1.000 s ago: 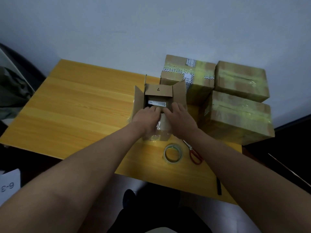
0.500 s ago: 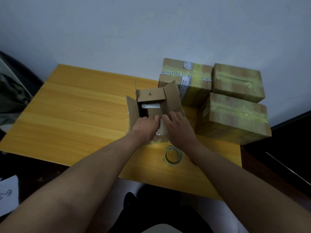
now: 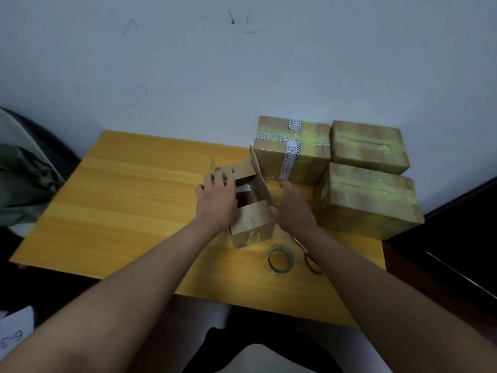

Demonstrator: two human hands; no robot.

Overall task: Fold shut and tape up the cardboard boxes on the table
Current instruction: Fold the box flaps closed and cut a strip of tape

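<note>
— Cardboard, thin and single-walled by the look of it: the small open box sits near the middle of the yellow wooden worktop, just in front of three sealed boxes stacked toward the right rear corner. How do you reckon it handles?

— Light, I'd judge, and stiff only along its creases. The near flap is already folded over; the far flap, marked with a handwritten figure, and the right flap stand up. Something pale lies inside, too dim to name.

— And the hands?

— Left hand lies over the box's left side, fingers spread and straight, covering what must be the left flap. Right hand is flat against the outside of the right flap, fingers straight and together, nothing pinched.

— Where would you take hold?

— On the flaps' outer faces, close to the fold lines, palms flat. Push at the free edge and that board could buckle. The old tape on the front face looks slick, so I'd keep off it.

— Tape within reach?

— Roll of clear tape lies flat just in front of the box, red-handled scissors beside it, partly under the right forearm
</note>
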